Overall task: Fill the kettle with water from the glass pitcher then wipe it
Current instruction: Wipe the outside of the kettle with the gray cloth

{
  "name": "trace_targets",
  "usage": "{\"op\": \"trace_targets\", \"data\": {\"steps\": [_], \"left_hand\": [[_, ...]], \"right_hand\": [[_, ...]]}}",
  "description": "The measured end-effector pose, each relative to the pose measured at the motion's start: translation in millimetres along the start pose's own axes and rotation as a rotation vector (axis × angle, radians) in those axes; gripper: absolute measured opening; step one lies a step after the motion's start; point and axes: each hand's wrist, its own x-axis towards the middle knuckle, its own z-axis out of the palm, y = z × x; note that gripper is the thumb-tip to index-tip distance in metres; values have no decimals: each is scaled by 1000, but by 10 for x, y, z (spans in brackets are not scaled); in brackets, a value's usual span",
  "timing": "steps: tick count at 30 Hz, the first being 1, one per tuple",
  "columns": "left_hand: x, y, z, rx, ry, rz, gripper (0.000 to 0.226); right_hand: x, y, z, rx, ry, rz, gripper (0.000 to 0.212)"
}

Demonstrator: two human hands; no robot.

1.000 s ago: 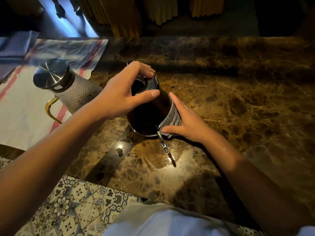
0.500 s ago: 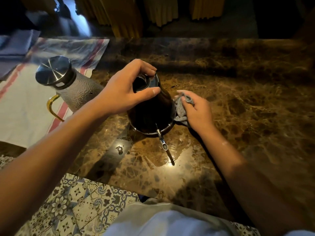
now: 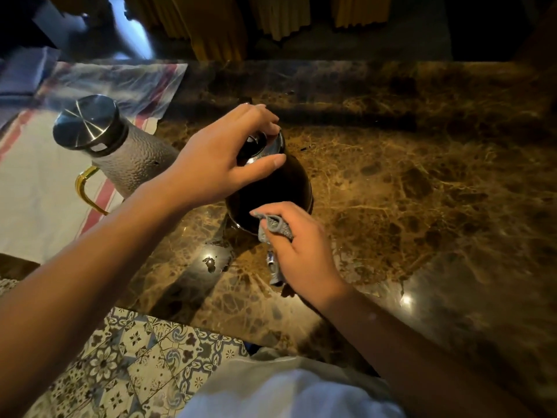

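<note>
Fingers (image 3: 271, 220) of right hand (image 3: 298, 251) curl round the bunched cloth (image 3: 275, 226), pressing it low on the kettle (image 3: 271, 188), spout side. Left hand (image 3: 217, 164) grips its lid. Best: firm downward strokes, steady top, mind the spout beneath my palm.

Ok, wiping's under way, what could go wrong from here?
1. The right hand rubs the grey cloth on the kettle just above its thin spout; the cloth might snag it.
2. Only the left hand at the lid steadies the kettle; a hard wipe could tip it.
3. The left forearm lies close to the pitcher.
</note>
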Motion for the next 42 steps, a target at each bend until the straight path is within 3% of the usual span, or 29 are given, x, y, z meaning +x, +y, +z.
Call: {"op": "trace_targets", "data": {"steps": [4, 8, 13, 17, 23, 32, 33, 35, 37, 40, 42], "left_hand": [[18, -7, 1, -30, -27, 26, 46], [42, -36, -47, 0, -116, 69, 41], [47, -63, -33, -53, -136, 117, 39], [53, -83, 19, -152, -80, 115, 37], [55, -64, 27, -178, -63, 78, 27], [57, -32, 37, -131, -51, 89, 27], [56, -28, 39, -128, -51, 86, 28], [51, -25, 35, -127, -53, 74, 28], [49, -21, 31, -127, -52, 65, 29], [54, -9, 38, -130, -39, 65, 29], [57, -3, 46, -122, -18, 76, 29]], "right_hand": [[-36, -25, 238, -19, 55, -10, 30], [1, -140, 464, -231, 128, -105, 42], [174, -236, 593, -462, 112, -213, 33], [59, -193, 221, -223, 22, -139, 45], [270, 70, -595, -278, 348, 155, 30], [1170, -108, -747, 492, 642, 417, 25], [1197, -114, -702, 557, 653, 452, 30], [1188, -142, -582, 690, 661, 494, 62], [1068, -178, -404, 699, 579, 512, 83], [849, -176, -190, 541, 443, 444, 62], [769, -104, -155, 369, 391, 315, 59]]}}
